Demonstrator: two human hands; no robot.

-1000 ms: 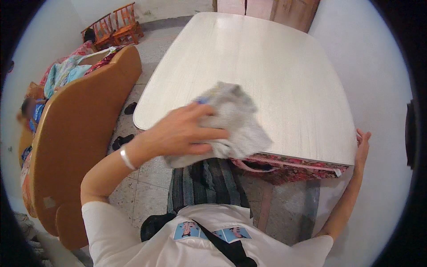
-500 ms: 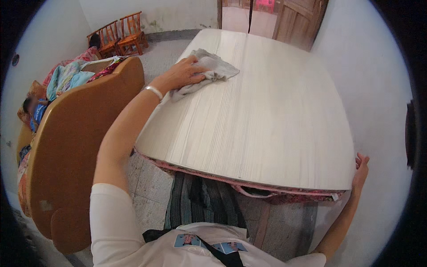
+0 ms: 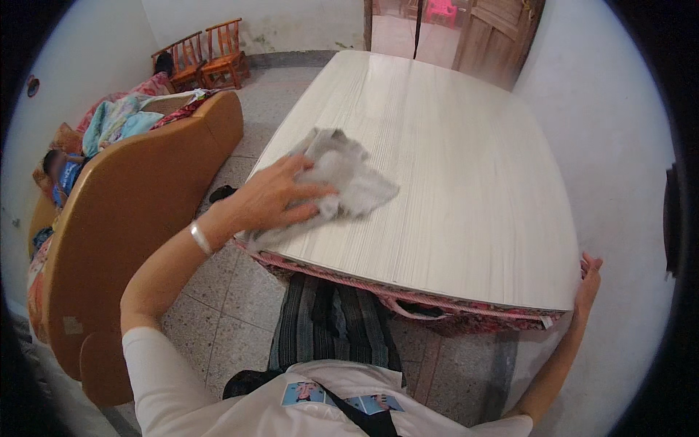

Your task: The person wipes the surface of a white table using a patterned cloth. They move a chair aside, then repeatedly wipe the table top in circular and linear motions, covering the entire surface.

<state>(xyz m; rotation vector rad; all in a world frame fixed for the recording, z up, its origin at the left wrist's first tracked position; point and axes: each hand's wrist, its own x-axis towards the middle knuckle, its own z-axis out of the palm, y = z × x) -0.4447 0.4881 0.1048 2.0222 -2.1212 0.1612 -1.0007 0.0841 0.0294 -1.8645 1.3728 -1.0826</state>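
Observation:
My left hand [image 3: 280,193], with a silver bracelet at the wrist, presses a damp-looking grey cloth [image 3: 349,178] onto the pale wood-grain tabletop [image 3: 451,167]. Its fingers are bent and somewhat apart over the cloth, which lies crumpled near the table's left edge. Beyond the table's right edge, my right hand [image 3: 590,280] rests beside the corner, close to the white wall. The fingers there are stretched out, and nothing shows in them. Patterned pink-red fabric [image 3: 473,320] hangs below the tabletop's near edge.
A tan sofa [image 3: 145,211] stands to the left, with blankets [image 3: 120,124] and a person in blue [image 3: 65,171] on it. Wooden chairs [image 3: 224,58] stand at the far left wall. A doorway with a wooden door [image 3: 499,36] lies beyond the table. The right wall [image 3: 619,146] runs close alongside.
My left hand has drawn the cloth nearer to me along the table's left side. My right hand stays at the right edge. The view has shifted slightly.

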